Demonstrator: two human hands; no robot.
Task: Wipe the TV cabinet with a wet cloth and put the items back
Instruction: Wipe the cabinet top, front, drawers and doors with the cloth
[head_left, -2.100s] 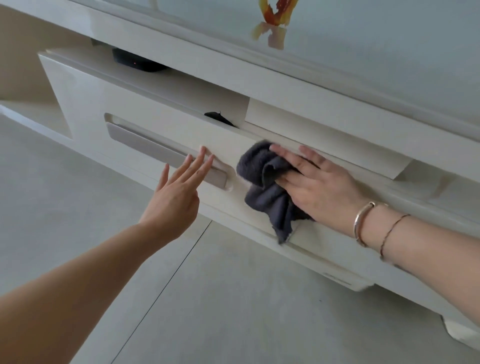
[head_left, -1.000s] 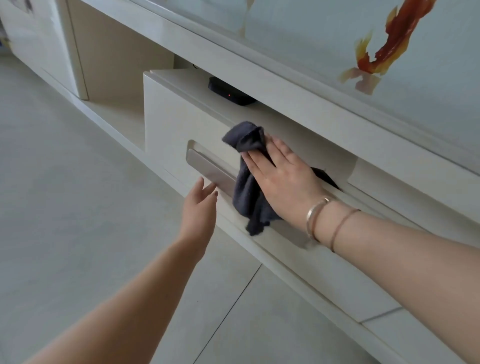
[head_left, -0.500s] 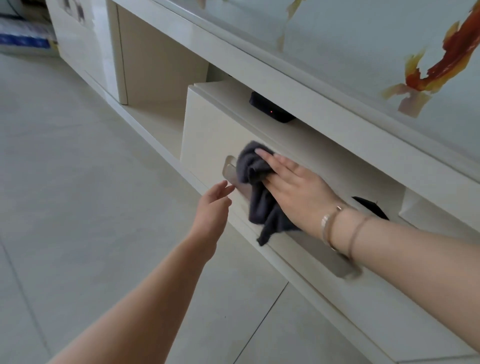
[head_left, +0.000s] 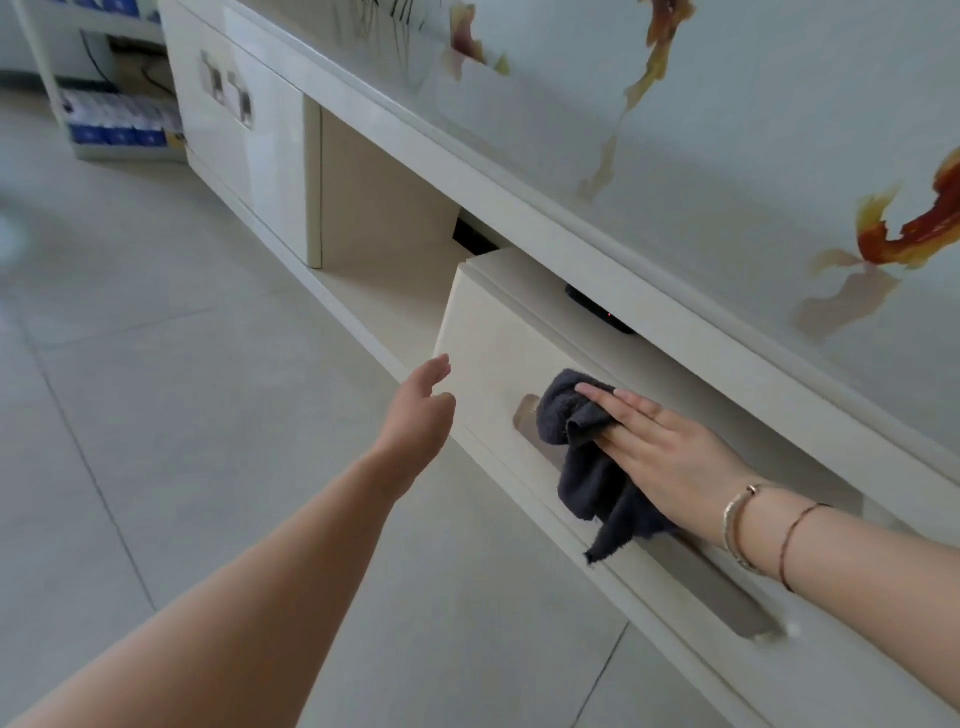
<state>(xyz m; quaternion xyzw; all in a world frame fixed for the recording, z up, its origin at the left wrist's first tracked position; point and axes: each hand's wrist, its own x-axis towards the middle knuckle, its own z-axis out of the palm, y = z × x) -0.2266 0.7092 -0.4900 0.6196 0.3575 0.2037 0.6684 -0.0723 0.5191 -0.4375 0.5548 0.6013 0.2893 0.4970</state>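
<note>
The cream TV cabinet (head_left: 545, 208) runs diagonally across the view. Its drawer front (head_left: 488, 343) carries a long metal handle (head_left: 727, 597). My right hand (head_left: 660, 452) presses a dark grey cloth (head_left: 587, 467) flat against the drawer front, over the left part of the handle. My left hand (head_left: 423, 410) hovers with fingers apart and nothing in it, just left of the drawer's left edge. A small black box (head_left: 597, 309) with a red light sits on the shelf above the drawer.
An open niche (head_left: 379, 218) lies left of the drawer, then a closed cabinet door (head_left: 244, 135). A white rack holding blue packs (head_left: 119, 119) stands at the far left. Pale tiled floor (head_left: 182, 415) spreads below. The glossy cabinet top shows painted orange fish (head_left: 914, 228).
My right hand has slid the cloth leftward along the drawer front to the handle's left end. My left hand has come off the handle and moved left past the drawer's edge.
</note>
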